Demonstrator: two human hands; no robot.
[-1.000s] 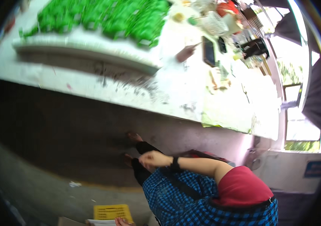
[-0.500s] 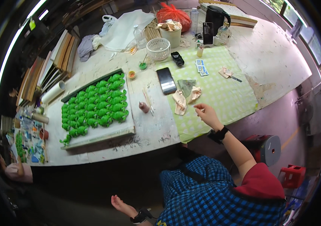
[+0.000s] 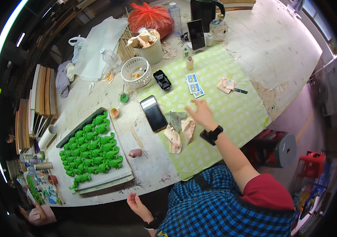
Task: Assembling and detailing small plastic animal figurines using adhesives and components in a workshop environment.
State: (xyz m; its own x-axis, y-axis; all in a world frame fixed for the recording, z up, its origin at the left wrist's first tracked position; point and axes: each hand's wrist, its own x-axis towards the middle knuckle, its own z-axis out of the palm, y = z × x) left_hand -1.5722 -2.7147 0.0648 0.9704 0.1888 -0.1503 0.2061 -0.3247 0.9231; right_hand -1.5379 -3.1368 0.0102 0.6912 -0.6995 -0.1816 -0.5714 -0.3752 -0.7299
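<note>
My right hand hovers over the green spotted cloth, its fingers stretched out and apart with nothing in them. Just left of it lie two crumpled beige rags and a grey-green scrap. Beyond the fingertips are several small blue-and-yellow packets. A dark smartphone lies at the cloth's left edge. Low in front of the table's near edge is my left hand, fingers loosely extended and holding nothing. Nearest to it stands a tray with rows of glossy green animal-shaped figures.
A pinkish-brown bottle and thin sticks lie between tray and cloth. Farther back are a white basket, a rag-filled bucket, a red bag and a black kettle. Another person is at far left; stools stand right.
The view has shifted, so the table looks nearer. My right hand has reached farther over the cloth, toward the packets, and its fingers have spread. My left hand has come closer to the table edge.
</note>
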